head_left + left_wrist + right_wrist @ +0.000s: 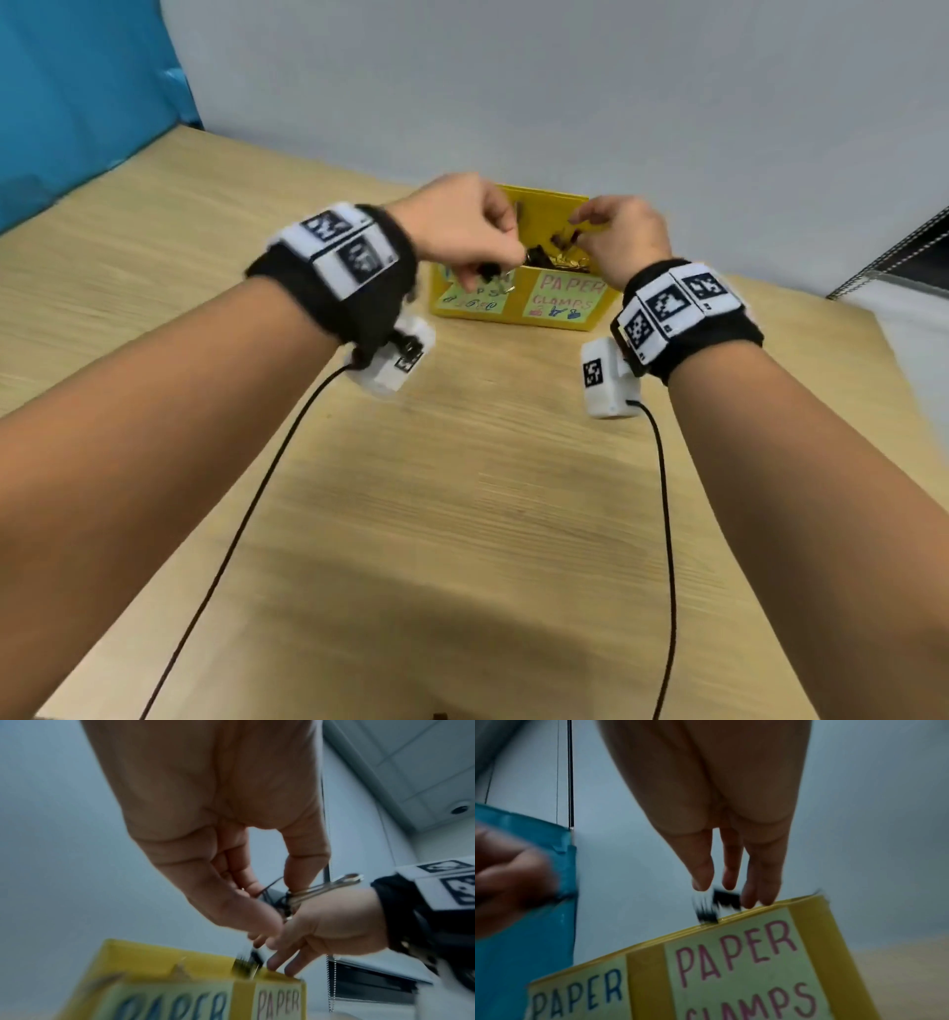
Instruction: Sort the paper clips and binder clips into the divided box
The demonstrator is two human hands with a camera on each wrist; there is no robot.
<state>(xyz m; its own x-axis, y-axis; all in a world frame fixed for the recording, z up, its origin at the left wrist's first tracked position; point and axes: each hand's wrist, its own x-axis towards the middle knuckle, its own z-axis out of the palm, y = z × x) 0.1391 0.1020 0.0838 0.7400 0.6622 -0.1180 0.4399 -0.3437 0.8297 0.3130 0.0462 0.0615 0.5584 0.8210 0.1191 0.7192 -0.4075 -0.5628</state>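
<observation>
The yellow divided box [516, 308] stands on the wooden table, labelled "PAPER CLAMPS" in pink on its right half and "PAPER" in blue on its left half. My left hand [480, 262] hovers over the box's front left and pinches a bunch of black binder clips [321, 889] by their silver handles. My right hand [588, 231] is above the right compartment with its fingers [731, 874] pointing straight down. Blurred black binder clips [718, 906] are in the air just under those fingers, above the box rim [757, 908]. More clips [557, 259] lie in the box.
The wooden table [462, 514] reaches from the box back to me. A grey wall rises behind the box, a blue sheet [77, 103] hangs at the left, and a window blind with a bead chain [893, 252] sits at the right. Cables trail from both wrist cameras.
</observation>
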